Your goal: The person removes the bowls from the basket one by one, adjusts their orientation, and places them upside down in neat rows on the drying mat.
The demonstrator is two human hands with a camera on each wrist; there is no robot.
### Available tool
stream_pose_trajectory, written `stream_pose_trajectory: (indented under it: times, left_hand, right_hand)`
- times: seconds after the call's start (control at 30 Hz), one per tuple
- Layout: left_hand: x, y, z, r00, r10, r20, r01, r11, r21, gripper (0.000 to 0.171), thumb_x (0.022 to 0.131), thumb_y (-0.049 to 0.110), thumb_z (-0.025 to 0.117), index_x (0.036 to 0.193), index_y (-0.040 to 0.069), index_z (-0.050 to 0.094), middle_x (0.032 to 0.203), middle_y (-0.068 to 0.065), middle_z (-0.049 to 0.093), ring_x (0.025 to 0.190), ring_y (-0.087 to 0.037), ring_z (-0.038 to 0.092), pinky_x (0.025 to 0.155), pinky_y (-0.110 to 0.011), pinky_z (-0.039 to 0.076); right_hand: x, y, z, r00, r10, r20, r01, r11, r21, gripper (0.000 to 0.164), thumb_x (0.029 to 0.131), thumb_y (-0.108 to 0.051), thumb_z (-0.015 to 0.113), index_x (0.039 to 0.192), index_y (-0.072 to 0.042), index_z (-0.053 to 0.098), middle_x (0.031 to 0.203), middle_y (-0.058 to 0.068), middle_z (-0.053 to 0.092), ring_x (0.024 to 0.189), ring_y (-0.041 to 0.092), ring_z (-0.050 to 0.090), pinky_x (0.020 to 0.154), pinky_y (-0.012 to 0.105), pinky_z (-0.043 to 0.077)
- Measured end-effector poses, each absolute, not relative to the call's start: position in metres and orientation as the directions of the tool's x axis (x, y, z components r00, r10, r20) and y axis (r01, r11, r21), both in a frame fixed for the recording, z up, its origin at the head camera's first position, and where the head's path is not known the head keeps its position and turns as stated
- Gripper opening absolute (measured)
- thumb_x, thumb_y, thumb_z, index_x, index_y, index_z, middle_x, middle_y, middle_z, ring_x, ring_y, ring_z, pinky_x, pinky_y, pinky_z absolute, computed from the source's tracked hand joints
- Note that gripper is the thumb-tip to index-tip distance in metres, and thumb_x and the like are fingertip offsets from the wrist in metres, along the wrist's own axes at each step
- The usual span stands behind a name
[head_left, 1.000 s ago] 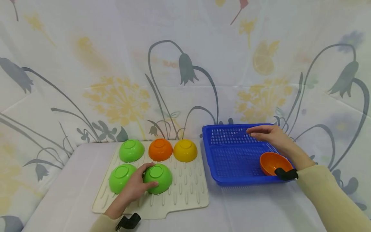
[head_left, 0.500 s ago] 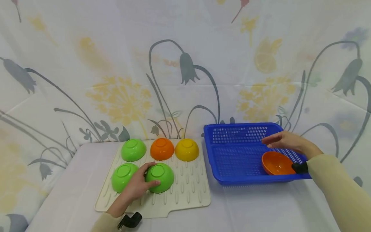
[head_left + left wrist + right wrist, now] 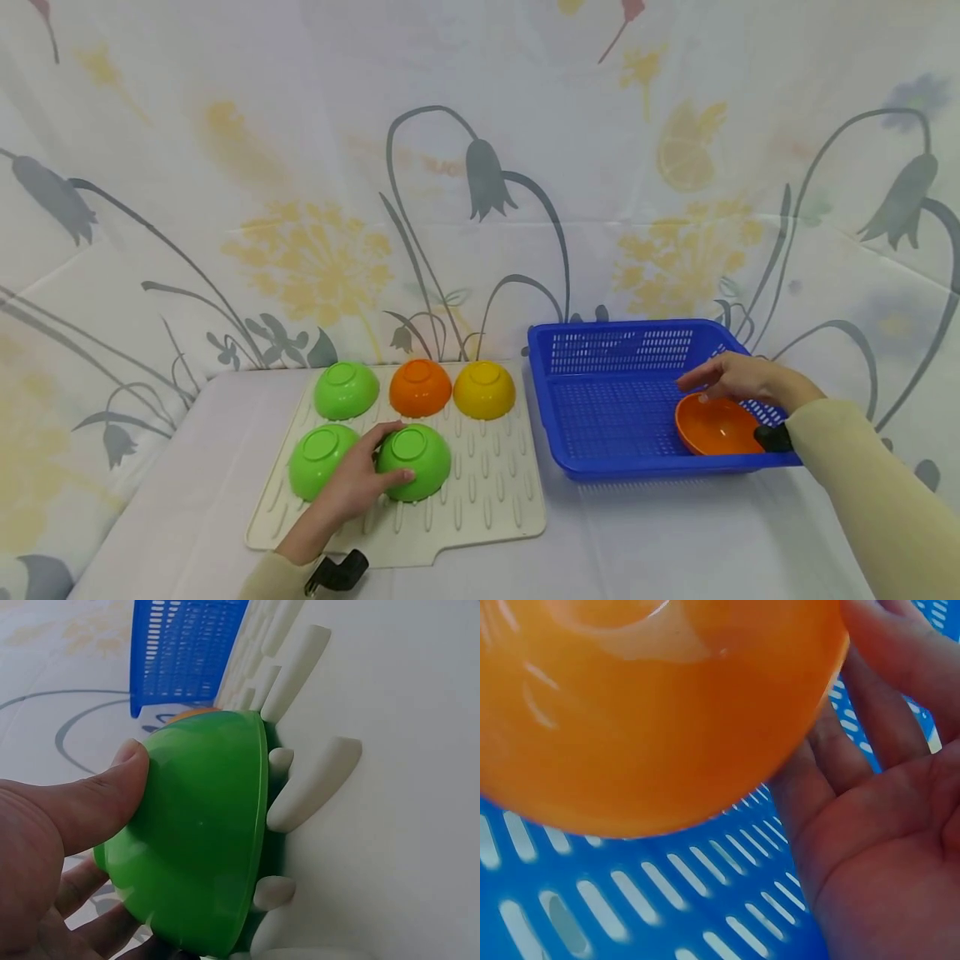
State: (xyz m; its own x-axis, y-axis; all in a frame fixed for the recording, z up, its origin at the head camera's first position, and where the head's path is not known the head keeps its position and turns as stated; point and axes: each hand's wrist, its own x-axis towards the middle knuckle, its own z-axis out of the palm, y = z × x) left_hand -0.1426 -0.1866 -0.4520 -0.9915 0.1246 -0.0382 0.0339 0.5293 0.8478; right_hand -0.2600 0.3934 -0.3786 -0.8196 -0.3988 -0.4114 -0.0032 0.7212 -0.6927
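Observation:
In the head view, my left hand (image 3: 362,477) grips an upturned green bowl (image 3: 420,468) at the front of the white drying mat (image 3: 495,521). The left wrist view shows the thumb on that bowl's (image 3: 202,817) side, fingers wrapped round beyond it, its rim down against the mat's ridges. At the right, my right hand (image 3: 750,379) reaches over an orange bowl (image 3: 712,427) that lies face up and tilted in the blue basket (image 3: 558,454). The thumb of the right hand (image 3: 885,787) is right at the rim of this bowl (image 3: 667,735); its fingers extend straight beyond the bowl, partly hidden.
Another green bowl (image 3: 318,462) stands upturned just left of my left hand. Along the mat's back edge sit a green bowl (image 3: 347,392), an orange bowl (image 3: 420,389) and a yellow bowl (image 3: 484,392), all upturned. A flowered cloth (image 3: 337,167) hangs behind.
My right hand has moved rightward over the basket, then down to the orange bowl's rim. The left hand keeps its grip on the green bowl, in the same place.

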Motion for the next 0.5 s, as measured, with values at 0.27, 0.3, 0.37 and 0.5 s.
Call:
stream_pose_trajectory:
  times: [0.27,0.3,0.37,0.5]
  left_hand:
    - [-0.144,-0.187,-0.452,-0.991,0.131,-0.040,0.036,0.534,0.845,0.067,0.081,0.016,0.083,0.141,0.013,0.052,0.144,-0.016,0.050,0.131,-0.039,0.047,0.108,-0.059,0.036]
    - [-0.144,-0.187,-0.453,-0.991,0.130,-0.041,0.035,0.534,0.845,0.067,0.081,0.016,0.083,0.141,0.013,0.052,0.144,-0.016,0.051,0.131,-0.039,0.047,0.108,-0.058,0.036]
    - [-0.143,-0.187,-0.452,-0.991,0.128,-0.042,0.033,0.532,0.846,0.067,0.081,0.016,0.083,0.141,0.012,0.052,0.144,-0.016,0.051,0.131,-0.039,0.047,0.108,-0.058,0.036]
    - [-0.143,-0.187,-0.451,-0.991,0.126,-0.043,0.031,0.532,0.846,0.068,0.081,0.015,0.083,0.141,0.011,0.052,0.143,-0.016,0.051,0.131,-0.039,0.047,0.108,-0.058,0.036]
  right_hand:
    - [-0.257,0.394,-0.380,-0.844,-0.361,-0.397,-0.004,0.744,-0.668,0.033,0.091,-0.001,0.065,0.124,0.004,0.067,0.122,0.020,0.066,0.112,0.038,0.061,0.094,0.052,0.052]
    - [-0.257,0.394,-0.379,-0.846,-0.350,-0.402,0.007,0.746,-0.665,0.033,0.091,-0.001,0.066,0.123,0.004,0.067,0.120,0.019,0.067,0.108,0.035,0.062,0.091,0.049,0.054]
    - [-0.255,0.392,-0.375,-0.849,-0.331,-0.411,0.030,0.747,-0.664,0.032,0.090,0.000,0.066,0.122,0.004,0.068,0.117,0.019,0.068,0.101,0.030,0.064,0.084,0.044,0.057]
    - [-0.254,0.391,-0.368,-0.854,-0.315,-0.414,0.042,0.752,-0.658,0.030,0.088,0.004,0.064,0.118,0.004,0.069,0.115,0.020,0.068,0.095,0.027,0.065,0.077,0.042,0.059]
